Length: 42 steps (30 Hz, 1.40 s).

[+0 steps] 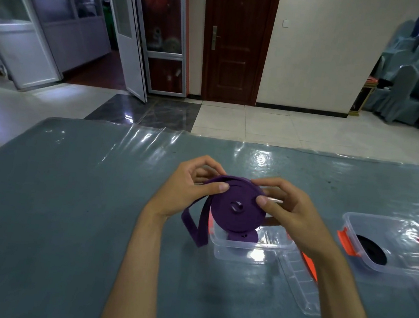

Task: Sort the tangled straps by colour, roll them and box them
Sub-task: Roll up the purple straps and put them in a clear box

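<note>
A purple strap (236, 209) is wound into a thick roll held in the air above a clear plastic box (250, 245). My left hand (186, 190) pinches the roll's upper left edge with thumb and fingers. My right hand (286, 210) grips the roll's right side, thumb on its face. The strap's loose end hangs in a loop to the table at the lower left of the roll. A second, smaller purple roll (242, 235) lies inside the box under it. Another clear box (390, 247) at the right holds a black strap roll (371, 251).
A clear lid with an orange clip (302, 278) lies on the table between the two boxes. The table (65, 207) has a grey-blue cloth under shiny plastic film. The right box has orange latches (346, 243).
</note>
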Available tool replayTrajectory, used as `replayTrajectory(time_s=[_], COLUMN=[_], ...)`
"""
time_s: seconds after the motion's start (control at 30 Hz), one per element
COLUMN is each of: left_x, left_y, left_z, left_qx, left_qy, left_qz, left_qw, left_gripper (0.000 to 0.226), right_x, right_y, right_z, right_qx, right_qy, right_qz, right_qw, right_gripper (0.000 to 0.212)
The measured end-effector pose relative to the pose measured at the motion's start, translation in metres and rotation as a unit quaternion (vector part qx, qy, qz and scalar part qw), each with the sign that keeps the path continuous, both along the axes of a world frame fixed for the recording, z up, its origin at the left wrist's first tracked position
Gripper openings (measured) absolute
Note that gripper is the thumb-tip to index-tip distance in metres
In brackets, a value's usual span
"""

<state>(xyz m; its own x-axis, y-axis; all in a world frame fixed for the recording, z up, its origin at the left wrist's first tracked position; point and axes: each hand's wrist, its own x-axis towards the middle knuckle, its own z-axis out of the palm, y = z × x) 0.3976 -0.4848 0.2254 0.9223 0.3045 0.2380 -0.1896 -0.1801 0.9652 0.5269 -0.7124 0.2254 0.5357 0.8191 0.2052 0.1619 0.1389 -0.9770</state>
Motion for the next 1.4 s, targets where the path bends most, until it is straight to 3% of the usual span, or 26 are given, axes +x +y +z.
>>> replayTrajectory(time_s=[0.17,0.43,0.63,0.77,0.93,1.03,1.17,1.4], left_x=[0.004,0.001,-0.004,-0.006,-0.003,0.002,0.006,-0.008], left_y=[-0.003,-0.002,0.011,0.013,0.006,0.002,0.002,0.032], left_z=[-0.002,-0.002,0.006,0.007,0.007,0.007,0.001,-0.040], left_qx=[0.033,-0.034,0.085,0.131,0.160,0.160,0.134,0.149], left_qy=[-0.004,0.009,0.083,0.158,0.123,0.103,0.087,0.255], left_qz=[0.003,-0.040,-0.037,-0.039,-0.037,-0.037,-0.015,-0.026], left_qw=[0.999,0.999,0.992,0.978,0.979,0.981,0.987,0.955], left_gripper=[0.017,0.011,0.042,0.030,0.025,0.029,0.032,0.049], right_x=[-0.002,-0.002,-0.003,-0.001,0.005,0.004,0.005,0.015], right_y=[0.003,0.000,0.005,0.008,0.010,0.015,0.014,-0.002], right_z=[-0.004,-0.008,-0.008,-0.011,-0.012,-0.014,-0.019,-0.022], right_qx=[-0.022,0.021,0.013,-0.014,-0.071,-0.110,-0.053,0.000], right_qy=[0.000,-0.023,-0.047,-0.082,-0.099,-0.128,-0.117,-0.057], right_qz=[0.004,-0.033,-0.017,0.003,0.022,0.036,0.017,-0.044], right_qw=[1.000,0.999,0.999,0.996,0.992,0.985,0.992,0.997], right_gripper=[0.044,0.036,0.035,0.039,0.042,0.063,0.058,0.055])
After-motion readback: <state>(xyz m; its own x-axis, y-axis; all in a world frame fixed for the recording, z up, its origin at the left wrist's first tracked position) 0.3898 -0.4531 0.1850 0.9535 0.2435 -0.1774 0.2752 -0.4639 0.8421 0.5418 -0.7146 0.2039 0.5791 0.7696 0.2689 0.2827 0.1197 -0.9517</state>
